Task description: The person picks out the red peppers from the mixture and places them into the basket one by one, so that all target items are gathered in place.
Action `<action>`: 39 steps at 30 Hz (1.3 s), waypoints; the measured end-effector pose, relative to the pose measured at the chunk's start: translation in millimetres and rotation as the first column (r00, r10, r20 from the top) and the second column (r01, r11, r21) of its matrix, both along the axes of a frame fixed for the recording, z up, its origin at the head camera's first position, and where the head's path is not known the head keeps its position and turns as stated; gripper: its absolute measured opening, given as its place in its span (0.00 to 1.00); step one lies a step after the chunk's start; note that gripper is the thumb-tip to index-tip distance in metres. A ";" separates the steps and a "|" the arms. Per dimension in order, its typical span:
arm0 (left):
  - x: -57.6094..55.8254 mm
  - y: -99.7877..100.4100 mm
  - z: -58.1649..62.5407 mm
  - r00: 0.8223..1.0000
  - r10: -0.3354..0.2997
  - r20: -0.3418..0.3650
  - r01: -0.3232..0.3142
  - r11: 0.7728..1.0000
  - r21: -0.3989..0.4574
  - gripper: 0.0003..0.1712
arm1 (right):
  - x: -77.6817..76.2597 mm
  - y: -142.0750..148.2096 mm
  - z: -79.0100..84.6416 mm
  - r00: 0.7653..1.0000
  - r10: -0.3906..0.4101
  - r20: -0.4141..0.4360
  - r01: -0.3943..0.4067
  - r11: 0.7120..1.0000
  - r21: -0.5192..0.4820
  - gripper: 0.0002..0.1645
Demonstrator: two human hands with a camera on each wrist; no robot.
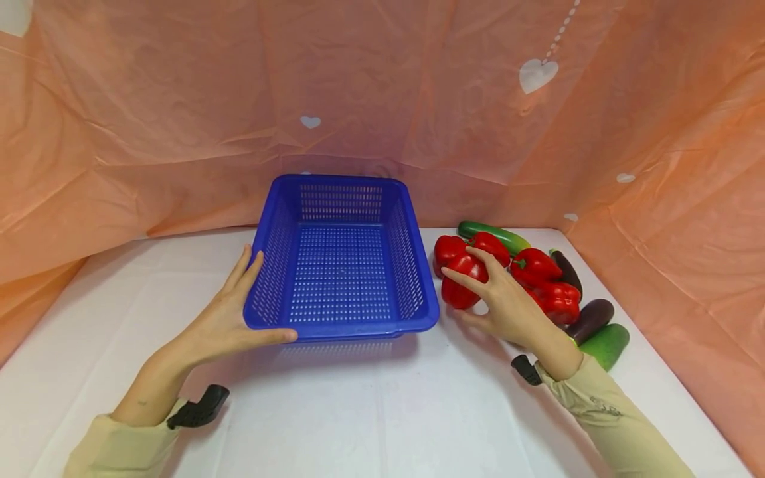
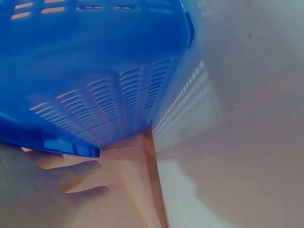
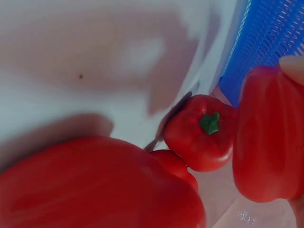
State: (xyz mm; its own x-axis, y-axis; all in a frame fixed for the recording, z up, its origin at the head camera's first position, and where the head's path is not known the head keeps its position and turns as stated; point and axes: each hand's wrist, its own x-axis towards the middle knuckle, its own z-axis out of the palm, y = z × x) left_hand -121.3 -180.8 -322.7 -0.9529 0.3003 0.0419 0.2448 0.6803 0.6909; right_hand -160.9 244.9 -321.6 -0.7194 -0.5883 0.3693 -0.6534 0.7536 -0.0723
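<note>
A blue perforated plastic basket [image 1: 352,330] stands on the white table. My left hand [image 1: 230,318] rests at its near left corner, thumb along the front rim and fingers stretched along the left side. In the left wrist view those fingers [image 2: 80,175] lie straight below the rim. To the right of the basket, my right hand [image 1: 508,302] grips a red bell pepper [image 1: 459,290] between thumb and fingers. The right wrist view shows this pepper [image 3: 268,137] raised beside another red pepper [image 3: 202,133] with a green stem.
Several more red bell peppers [image 1: 534,267] are clustered behind and beside the right hand. Around them lie a cucumber [image 1: 507,239], dark eggplants [image 1: 592,318] and a green oblong vegetable [image 1: 606,346]. A peach-coloured curtain [image 1: 358,79] with white hearts borders the table's back and sides.
</note>
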 end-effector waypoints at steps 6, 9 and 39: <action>-0.1 0.3 -0.1 1.000 0.008 0.008 -0.008 1.000 -0.003 0.75 | -5.0 -2.1 7.5 0.999 0.015 -0.044 -0.015 1.000 0.011 0.47; -0.4 0.7 0.3 1.000 0.006 0.004 -0.006 1.000 -0.007 0.75 | -7.2 -2.9 12.3 0.997 0.032 -0.067 -0.031 0.999 0.021 0.47; 0.5 4.7 2.8 1.000 0.020 -0.018 -0.020 0.999 -0.033 0.76 | -36.9 -36.3 58.4 0.956 0.219 -0.194 -0.221 0.975 0.013 0.45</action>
